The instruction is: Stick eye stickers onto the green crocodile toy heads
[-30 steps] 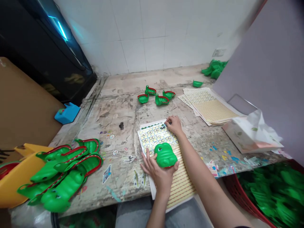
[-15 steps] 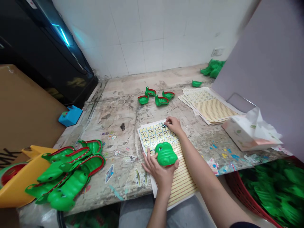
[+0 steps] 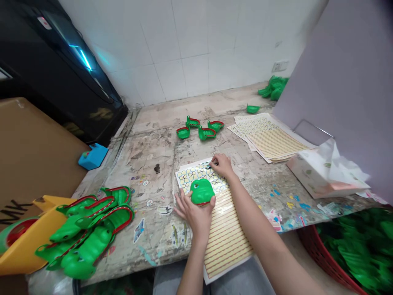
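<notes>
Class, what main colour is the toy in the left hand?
The toy in the left hand is mainly green; the head view shows it best.

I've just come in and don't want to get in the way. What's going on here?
At a worn table, a person's left hand holds a green toy head over a printed sheet. The right hand is at the sheet's far part, fingers bent; whether it pinches anything is too small to tell. Four red-rimmed green pieces lie beyond the sheet, and more green toys are heaped at the left.
</notes>
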`<action>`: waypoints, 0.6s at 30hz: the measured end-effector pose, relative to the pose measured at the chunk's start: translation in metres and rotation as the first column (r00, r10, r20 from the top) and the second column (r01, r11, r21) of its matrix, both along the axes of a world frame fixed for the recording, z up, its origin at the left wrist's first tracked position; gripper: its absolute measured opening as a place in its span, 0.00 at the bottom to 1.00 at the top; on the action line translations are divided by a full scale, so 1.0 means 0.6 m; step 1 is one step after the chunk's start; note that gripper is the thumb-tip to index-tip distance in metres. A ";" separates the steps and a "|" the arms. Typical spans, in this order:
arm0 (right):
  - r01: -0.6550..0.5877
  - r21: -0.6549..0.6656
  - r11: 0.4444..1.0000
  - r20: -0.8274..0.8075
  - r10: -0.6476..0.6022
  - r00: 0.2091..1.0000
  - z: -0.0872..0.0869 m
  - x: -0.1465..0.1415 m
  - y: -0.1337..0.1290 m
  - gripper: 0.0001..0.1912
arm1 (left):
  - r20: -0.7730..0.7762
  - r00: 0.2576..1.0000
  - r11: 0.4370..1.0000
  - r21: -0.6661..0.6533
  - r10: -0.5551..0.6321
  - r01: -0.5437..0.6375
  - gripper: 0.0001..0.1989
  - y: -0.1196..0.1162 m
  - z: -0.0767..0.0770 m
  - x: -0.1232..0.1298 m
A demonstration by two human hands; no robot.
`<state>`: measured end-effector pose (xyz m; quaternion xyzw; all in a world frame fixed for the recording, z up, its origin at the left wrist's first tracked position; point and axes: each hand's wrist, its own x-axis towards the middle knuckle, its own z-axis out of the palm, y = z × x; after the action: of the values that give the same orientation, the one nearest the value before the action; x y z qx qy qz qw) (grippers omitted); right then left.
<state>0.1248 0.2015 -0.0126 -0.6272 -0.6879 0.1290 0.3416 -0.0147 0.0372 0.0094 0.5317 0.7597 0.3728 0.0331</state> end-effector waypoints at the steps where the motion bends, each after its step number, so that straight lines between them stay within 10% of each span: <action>1: -0.003 -0.007 1.000 0.020 0.003 1.000 0.001 0.000 -0.001 0.06 | 0.000 1.000 1.000 -0.001 0.007 -0.007 0.32 0.016 0.001 0.000; 10: -0.122 0.041 0.992 0.011 0.121 0.993 0.008 0.004 -0.003 0.06 | -0.026 0.999 0.993 0.112 0.039 -0.036 0.33 0.089 -0.007 0.003; 18: -0.253 0.062 0.965 -0.595 0.239 0.767 0.015 0.024 -0.007 0.09 | -0.050 0.998 0.987 0.158 0.048 -0.040 0.34 0.085 -0.017 0.003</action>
<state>0.1394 0.1973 -0.0034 -0.4625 -0.6197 0.3710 0.5142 -0.0131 0.0879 -0.0009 0.5255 0.7401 0.4179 -0.0374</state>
